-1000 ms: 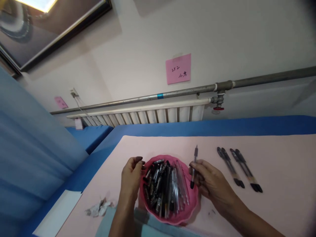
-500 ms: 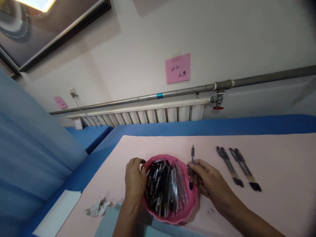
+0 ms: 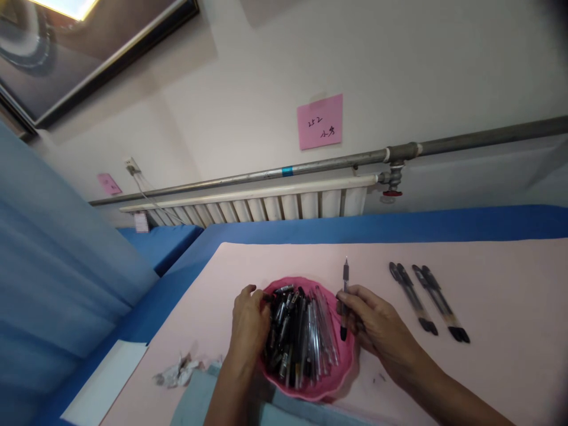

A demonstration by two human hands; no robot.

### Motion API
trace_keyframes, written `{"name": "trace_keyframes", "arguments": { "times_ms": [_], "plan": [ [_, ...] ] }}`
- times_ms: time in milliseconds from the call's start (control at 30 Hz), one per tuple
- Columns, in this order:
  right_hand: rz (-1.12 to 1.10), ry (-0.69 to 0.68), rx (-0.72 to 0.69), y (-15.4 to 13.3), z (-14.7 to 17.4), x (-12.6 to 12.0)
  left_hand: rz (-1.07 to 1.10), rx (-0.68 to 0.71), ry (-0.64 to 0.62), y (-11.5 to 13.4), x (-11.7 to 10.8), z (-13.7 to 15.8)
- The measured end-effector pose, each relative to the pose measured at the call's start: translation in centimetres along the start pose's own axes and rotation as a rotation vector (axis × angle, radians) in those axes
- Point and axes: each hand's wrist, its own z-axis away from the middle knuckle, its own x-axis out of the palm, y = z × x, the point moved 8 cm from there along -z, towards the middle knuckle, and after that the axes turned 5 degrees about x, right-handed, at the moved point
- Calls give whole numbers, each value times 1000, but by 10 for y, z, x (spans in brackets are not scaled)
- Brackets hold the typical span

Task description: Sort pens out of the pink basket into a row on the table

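My right hand (image 3: 373,322) pinches an uncapped gel pen (image 3: 345,284) over the right rim of a pink basket (image 3: 331,390). The pen stands nearly upright, its metal tip up, with a dark grip and a black lower end. My left hand (image 3: 249,319) is at the basket's left side, fingers curled over the rim by the black pen caps (image 3: 279,325). What its fingertips grip, if anything, is hidden. Right of the caps, several clear pen barrels (image 3: 317,337) lie lengthwise in the basket.
To the right, several capped pens (image 3: 412,299) lie in pairs on the pink sheet (image 3: 510,296). Crumpled tissue (image 3: 177,373) and blue-green cloth (image 3: 195,399) are at the lower left, near a white sheet (image 3: 106,381). A radiator (image 3: 284,204) runs along the wall behind.
My left hand has shifted slightly right, its fingers now further over the basket's left rim. My right hand and the pen in it have barely moved.
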Motion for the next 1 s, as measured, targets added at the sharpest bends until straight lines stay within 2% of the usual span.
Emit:
{"name": "trace_keyframes", "arguments": {
  "times_ms": [133,300,467,733,867,1000],
  "plan": [
    [-19,-1,10,1,0,0,19,-6,-28,-2,4,-1],
    [7,-14,-7,1,-2,1,66,-3,-16,-5,-4,-3],
    [25,1,-21,0,0,1,141,-43,-53,-9,-8,-1],
    [9,-11,10,-1,1,2,194,-124,-37,-24,-17,3],
    [5,-8,8,0,1,2,162,-159,-81,-26,-15,3],
    [27,-4,-15,-2,1,3,121,-138,-109,-21,-12,3]
  ]
}}
